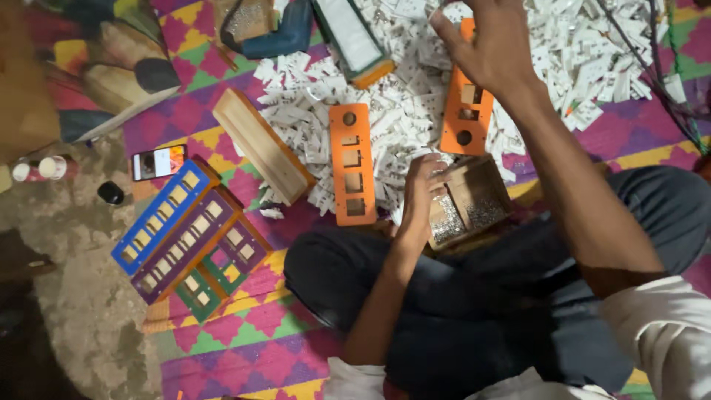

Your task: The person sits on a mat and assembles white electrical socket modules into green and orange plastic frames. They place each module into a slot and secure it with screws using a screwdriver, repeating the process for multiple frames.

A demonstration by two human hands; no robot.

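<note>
- Head view: your left hand rests on the small wooden box in your lap, its grip closed over the box's near rim; keep it pressed there so the box stays level
- Your right hand reaches over the orange plate lying on the heap of white parts; its fingers are spread wide and hold nothing; close them on the plate's long edges, clear of the cut-outs
- A second orange plate lies just beside the box; lift slowly so loose parts don't scatter onto the mat
</note>
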